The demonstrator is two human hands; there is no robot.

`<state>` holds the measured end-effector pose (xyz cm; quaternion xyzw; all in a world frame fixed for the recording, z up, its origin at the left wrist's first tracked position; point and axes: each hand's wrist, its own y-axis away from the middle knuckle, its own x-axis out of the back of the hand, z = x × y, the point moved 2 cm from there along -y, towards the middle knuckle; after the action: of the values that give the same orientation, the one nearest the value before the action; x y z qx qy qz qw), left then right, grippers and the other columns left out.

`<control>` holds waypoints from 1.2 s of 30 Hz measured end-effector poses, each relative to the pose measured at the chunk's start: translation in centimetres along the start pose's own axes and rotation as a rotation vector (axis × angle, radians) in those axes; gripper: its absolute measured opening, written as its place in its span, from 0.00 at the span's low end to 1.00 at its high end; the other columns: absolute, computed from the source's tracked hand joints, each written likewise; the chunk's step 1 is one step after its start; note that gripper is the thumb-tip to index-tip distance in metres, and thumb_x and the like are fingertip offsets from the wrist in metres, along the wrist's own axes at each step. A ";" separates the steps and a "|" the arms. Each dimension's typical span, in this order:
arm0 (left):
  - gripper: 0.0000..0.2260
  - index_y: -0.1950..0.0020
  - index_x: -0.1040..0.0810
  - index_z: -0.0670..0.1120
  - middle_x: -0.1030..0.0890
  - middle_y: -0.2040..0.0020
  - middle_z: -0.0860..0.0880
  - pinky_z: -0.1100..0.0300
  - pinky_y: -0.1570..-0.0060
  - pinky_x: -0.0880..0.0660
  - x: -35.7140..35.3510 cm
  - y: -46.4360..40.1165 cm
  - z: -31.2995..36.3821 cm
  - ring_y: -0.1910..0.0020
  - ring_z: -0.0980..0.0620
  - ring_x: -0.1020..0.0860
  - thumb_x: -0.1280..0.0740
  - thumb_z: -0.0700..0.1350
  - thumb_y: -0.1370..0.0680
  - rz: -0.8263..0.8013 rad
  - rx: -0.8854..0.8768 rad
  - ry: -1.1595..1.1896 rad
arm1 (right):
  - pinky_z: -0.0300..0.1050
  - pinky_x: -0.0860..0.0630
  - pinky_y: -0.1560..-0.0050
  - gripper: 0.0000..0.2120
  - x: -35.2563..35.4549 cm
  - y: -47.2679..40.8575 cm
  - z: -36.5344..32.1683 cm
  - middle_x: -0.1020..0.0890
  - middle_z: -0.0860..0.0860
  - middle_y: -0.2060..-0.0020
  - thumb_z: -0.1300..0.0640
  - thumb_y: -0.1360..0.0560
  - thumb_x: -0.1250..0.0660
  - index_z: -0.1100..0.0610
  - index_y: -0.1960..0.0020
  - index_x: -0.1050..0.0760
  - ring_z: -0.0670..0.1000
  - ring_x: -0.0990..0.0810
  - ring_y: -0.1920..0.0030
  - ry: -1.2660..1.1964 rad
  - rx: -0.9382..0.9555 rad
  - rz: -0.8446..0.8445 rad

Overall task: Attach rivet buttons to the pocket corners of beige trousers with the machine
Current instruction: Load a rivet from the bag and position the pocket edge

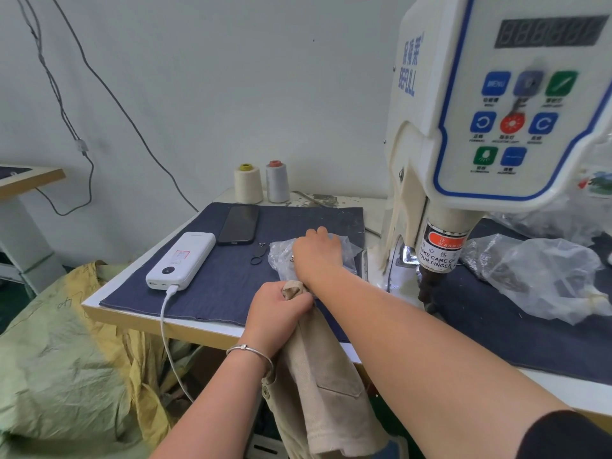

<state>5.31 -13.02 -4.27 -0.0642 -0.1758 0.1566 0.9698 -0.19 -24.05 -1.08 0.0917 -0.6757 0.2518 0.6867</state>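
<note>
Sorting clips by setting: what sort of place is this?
Probably a garment workshop: a riveting machine with a finger-warning label, two thread cones by the wall, and beige trousers gripped in the left hand.

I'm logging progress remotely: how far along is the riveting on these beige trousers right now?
Done: nothing visibly confirmed; whether the pocket corners carry rivets cannot be told. In hand: the left hand grips the bunched beige trousers at the table edge, while the right hand reaches into a clear plastic bag on the denim mat. Left: placing the pocket corner under the riveting machine head and pressing.
</note>
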 end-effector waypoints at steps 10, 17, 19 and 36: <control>0.21 0.76 0.36 0.50 0.37 0.76 0.55 0.65 0.73 0.42 0.1 0.0 -0.1 0.73 0.57 0.41 0.32 0.35 0.28 0.031 -0.009 -0.001 | 0.50 0.31 0.45 0.14 -0.3 -0.3 -0.1 0.26 0.55 0.40 0.60 0.23 0.38 0.57 0.38 0.26 0.56 0.32 0.38 -0.025 -0.008 -0.012; 0.24 0.80 0.35 0.52 0.37 0.78 0.57 0.68 0.74 0.40 0.0 -0.1 -0.1 0.75 0.58 0.39 0.32 0.35 0.28 0.021 -0.014 -0.006 | 0.49 0.32 0.46 0.14 -0.2 -0.2 -0.1 0.26 0.54 0.41 0.60 0.23 0.39 0.57 0.38 0.26 0.56 0.32 0.37 -0.014 0.018 0.016; 0.24 0.80 0.35 0.52 0.37 0.78 0.56 0.67 0.73 0.41 0.0 -0.1 -0.1 0.74 0.58 0.40 0.31 0.35 0.28 0.027 -0.013 -0.007 | 0.49 0.33 0.47 0.14 -0.1 -0.1 -0.2 0.26 0.54 0.40 0.60 0.23 0.39 0.56 0.38 0.26 0.56 0.33 0.38 0.004 0.035 0.015; 0.17 0.80 0.34 0.52 0.38 0.77 0.58 0.68 0.74 0.39 0.0 0.3 0.2 0.75 0.59 0.39 0.34 0.46 0.33 0.027 0.017 0.018 | 0.55 0.37 0.37 0.15 2.9 1.2 0.0 0.32 0.55 0.35 0.61 0.22 0.41 0.56 0.36 0.28 0.57 0.38 0.33 -0.228 -0.150 -0.093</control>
<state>5.20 -12.73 -4.17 -0.0596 -0.1645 0.1708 0.9696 -0.89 -22.41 1.53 0.0993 -0.7613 0.1567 0.6213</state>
